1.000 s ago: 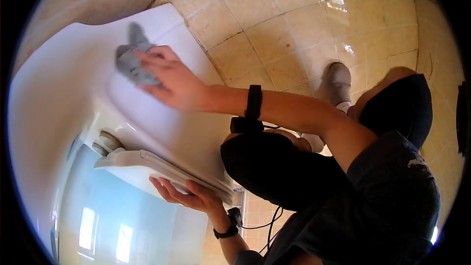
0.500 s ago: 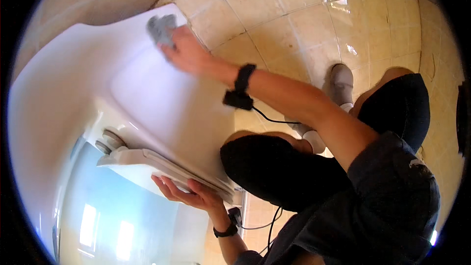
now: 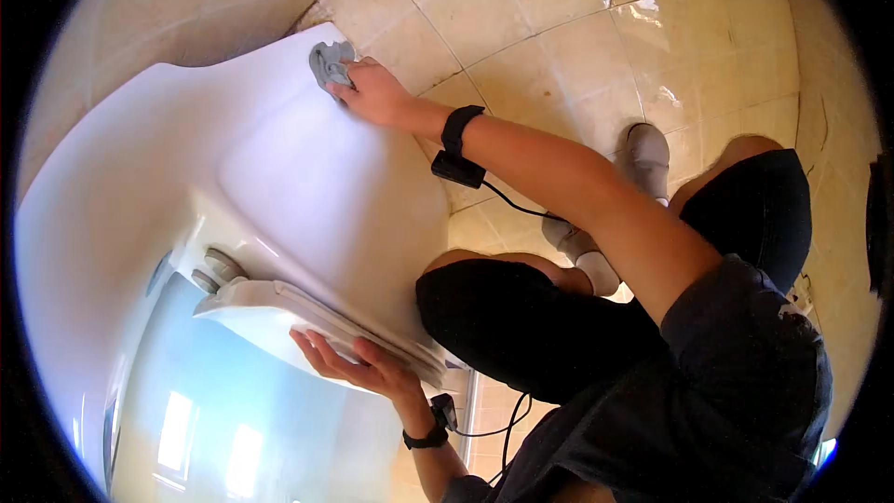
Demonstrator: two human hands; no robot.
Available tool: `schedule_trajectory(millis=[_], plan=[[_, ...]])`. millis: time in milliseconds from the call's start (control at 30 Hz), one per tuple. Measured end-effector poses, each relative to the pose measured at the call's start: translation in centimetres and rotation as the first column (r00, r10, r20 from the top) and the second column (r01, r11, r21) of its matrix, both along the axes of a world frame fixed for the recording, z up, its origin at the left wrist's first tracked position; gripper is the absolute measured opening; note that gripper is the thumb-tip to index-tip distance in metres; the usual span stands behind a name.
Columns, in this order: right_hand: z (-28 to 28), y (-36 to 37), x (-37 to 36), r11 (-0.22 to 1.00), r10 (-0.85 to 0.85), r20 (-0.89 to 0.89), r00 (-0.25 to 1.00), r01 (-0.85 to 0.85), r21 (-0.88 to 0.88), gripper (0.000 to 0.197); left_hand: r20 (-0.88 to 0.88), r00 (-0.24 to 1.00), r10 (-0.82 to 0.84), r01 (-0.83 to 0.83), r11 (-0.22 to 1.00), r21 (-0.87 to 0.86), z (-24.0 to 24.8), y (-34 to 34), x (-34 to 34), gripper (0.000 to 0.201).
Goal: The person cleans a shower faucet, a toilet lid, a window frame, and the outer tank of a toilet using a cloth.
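Your right hand [image 3: 372,93] presses a grey cloth [image 3: 329,62] onto the far edge of the white toilet [image 3: 307,186], fingers bunched over it. The cloth looks soft and light, so keep it gathered under your palm. Your left hand [image 3: 358,365] lies open and flat against the raised lid [image 3: 279,312], whose smooth plastic is probably slippery.

Two hands show: the right hand [image 3: 377,93] and the left hand [image 3: 358,368]. There is one grey cloth [image 3: 328,62], one white toilet tank [image 3: 279,177], one raised toilet lid [image 3: 326,321] and two round hinge caps [image 3: 214,270]. Each wrist carries one black band, two in all [image 3: 461,129], and there is one small black box [image 3: 458,169] on a cord, two grey shoes [image 3: 647,158] and one tiled floor [image 3: 559,0].
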State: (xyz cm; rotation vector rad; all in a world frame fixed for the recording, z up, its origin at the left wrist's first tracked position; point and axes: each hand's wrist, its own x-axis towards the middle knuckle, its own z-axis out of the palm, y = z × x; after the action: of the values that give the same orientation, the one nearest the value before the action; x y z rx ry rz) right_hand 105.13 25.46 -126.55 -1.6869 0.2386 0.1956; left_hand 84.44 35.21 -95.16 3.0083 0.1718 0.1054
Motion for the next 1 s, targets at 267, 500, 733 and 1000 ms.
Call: schedule_trajectory(millis=[267,500,733,1000], plan=[[19.1,-0.3,-1.0,0.954,-0.135,0.659,0.740,-0.082,0.288,0.044,-0.015,1.000,0.016,-0.015,0.999,0.038,0.5,0.5,-1.1,0.059],[15.4,0.7,-1.4,0.914,-0.274,0.643,0.715,-0.013,0.404,0.043,0.041,0.999,-0.023,0.021,0.999,0.031,-0.4,1.2,-0.3,0.064],[-0.2,0.6,-2.0,0.988,-0.122,0.195,0.973,0.100,0.117,0.044,-0.020,1.000,-0.014,0.015,0.999,0.034,0.0,1.4,-0.5,0.058],[12.5,0.3,-2.0,0.955,-0.158,0.517,0.841,-0.003,0.297,0.044,0.031,1.000,0.001,-0.001,1.000,0.020,-0.2,1.4,-0.9,0.062]])
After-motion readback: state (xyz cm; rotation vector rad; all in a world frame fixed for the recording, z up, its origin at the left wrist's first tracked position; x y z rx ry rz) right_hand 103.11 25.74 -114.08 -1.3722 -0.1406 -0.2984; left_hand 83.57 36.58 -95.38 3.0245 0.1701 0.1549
